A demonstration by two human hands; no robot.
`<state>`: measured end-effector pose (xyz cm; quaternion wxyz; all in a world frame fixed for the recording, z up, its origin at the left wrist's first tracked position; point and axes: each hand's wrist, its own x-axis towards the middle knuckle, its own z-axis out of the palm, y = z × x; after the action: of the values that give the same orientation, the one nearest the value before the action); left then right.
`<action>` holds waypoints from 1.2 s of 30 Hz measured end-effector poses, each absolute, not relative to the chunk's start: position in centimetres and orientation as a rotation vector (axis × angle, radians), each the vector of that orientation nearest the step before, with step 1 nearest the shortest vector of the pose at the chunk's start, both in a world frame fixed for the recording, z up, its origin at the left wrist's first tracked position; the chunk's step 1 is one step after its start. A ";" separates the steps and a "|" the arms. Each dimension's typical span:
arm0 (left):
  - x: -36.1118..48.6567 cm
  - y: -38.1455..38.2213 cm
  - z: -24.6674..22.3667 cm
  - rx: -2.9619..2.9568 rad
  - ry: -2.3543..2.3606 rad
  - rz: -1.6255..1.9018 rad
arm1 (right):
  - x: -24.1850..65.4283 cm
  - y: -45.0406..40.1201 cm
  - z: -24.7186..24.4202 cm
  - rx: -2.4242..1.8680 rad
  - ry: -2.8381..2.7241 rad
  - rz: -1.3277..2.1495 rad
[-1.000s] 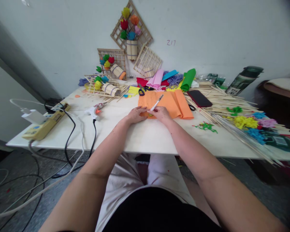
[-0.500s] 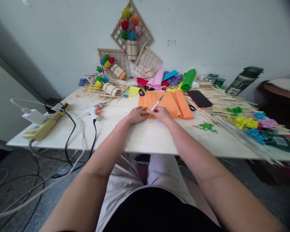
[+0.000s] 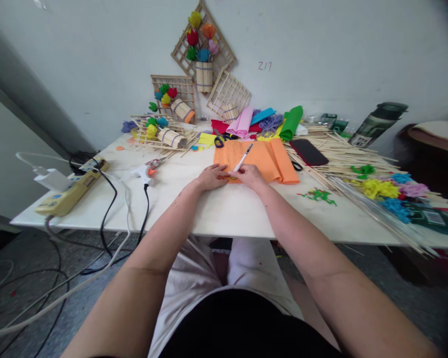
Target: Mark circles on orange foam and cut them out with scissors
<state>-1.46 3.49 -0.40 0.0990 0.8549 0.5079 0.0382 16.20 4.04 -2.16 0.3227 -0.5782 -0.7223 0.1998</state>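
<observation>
Orange crepe paper (image 3: 261,156) lies spread on the white table (image 3: 231,214), its right end rolled or folded. My right hand (image 3: 249,176) is closed around a white pen (image 3: 242,159), whose upper end points up and to the right over the paper. My left hand (image 3: 212,177) rests with its palm down and fingers stretched out on the paper's lower left corner. A small yellowish piece shows between the fingertips of both hands, mostly hidden. The pen's tip is too small to make out.
Scissors (image 3: 219,141) and a dark phone (image 3: 308,152) lie behind the paper. A glue gun (image 3: 145,174) and power strip (image 3: 72,189) are at left. Thin sticks (image 3: 343,154), paper flowers (image 3: 380,190) and a bottle (image 3: 378,124) stand or lie at right.
The pen has tilted very slightly in my right hand. My left hand and the paper have not visibly moved.
</observation>
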 end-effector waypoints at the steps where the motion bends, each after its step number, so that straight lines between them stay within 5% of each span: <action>1: -1.5 3.5 -0.4 2.522 1.505 0.119 | 16.2 4.0 -2.2 -1.514 -1.896 0.525; 17: -1.4 3.5 -0.5 2.507 1.524 0.122 | 16.5 4.2 -2.5 -1.445 -1.845 0.579; 31: -1.8 4.0 -1.8 2.404 1.604 0.712 | 17.0 5.2 -2.8 -1.206 -1.484 0.744; 36: -1.1 4.2 -0.1 2.417 1.767 0.655 | 17.6 5.2 -2.4 -1.189 -1.400 0.706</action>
<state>-1.10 4.21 -0.12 0.0381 0.7880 0.5762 0.2135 17.57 5.20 -2.37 0.5536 -0.5033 -0.5923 0.2989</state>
